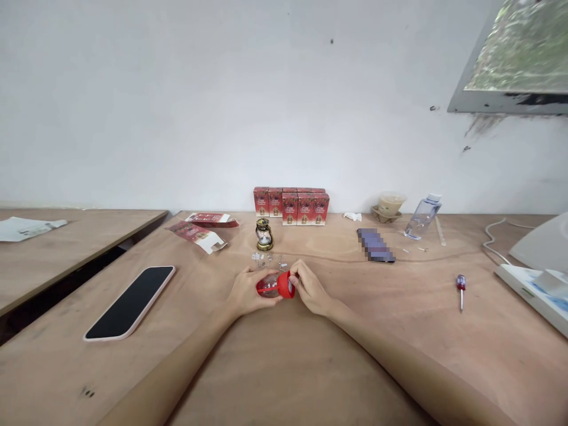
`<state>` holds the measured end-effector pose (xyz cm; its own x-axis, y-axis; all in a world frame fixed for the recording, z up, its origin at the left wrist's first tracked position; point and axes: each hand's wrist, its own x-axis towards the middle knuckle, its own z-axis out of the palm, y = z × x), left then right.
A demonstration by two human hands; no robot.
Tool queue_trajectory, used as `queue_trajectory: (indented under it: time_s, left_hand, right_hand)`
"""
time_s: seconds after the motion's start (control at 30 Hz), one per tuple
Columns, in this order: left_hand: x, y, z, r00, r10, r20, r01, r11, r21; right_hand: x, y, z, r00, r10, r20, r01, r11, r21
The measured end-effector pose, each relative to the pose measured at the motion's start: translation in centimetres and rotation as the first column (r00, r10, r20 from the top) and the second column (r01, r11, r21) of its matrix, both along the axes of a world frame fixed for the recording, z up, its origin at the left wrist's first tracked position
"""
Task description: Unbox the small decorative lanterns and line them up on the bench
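A small lantern with red ends and a clear middle (270, 286) lies on its side between my hands, its wider red end turned to the right. My left hand (245, 291) is wrapped round its left part. The fingers of my right hand (309, 288) are bent and pressed to the open-looking red end; whether they pinch a small part there is hidden. Just beyond stands a bronze-coloured lantern (264, 236), upright. Small metal wire pieces (262, 260) lie between it and my hands.
Red boxes (290, 209) stand by the wall, flattened red cartons (197, 235) back left. A phone (131, 305) lies left. Rightward are a dark phone (375, 245), a cup (391, 204), a tilted bottle (422, 218), a screwdriver (461, 284) and a white cable (490, 239).
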<state>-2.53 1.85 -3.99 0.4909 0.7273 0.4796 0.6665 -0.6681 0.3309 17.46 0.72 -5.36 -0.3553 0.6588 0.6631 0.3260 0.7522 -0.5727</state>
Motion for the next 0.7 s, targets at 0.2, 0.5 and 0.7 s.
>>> queue_trajectory:
  time_s: [0.2, 0.5, 0.7]
  left_hand:
    - [-0.2, 0.2, -0.2, 0.979, 0.168, 0.116, -0.161, 0.985, -0.063]
    - [-0.7, 0.7, 0.4, 0.973, 0.148, 0.179, -0.161, 0.985, 0.056]
    - [-0.8, 1.1, 0.2, 0.962, 0.138, 0.237, -0.143, 0.990, 0.007]
  right_hand:
    - [0.4, 1.4, -0.8, 0.966, -0.257, -0.015, 0.257, 0.966, -0.001]
    - [-0.6, 6.1, -0.7, 0.866, -0.478, 0.145, 0.478, 0.878, 0.038]
    - [-0.4, 5.2, -0.4, 0.877, -0.469, 0.101, 0.460, 0.882, 0.100]
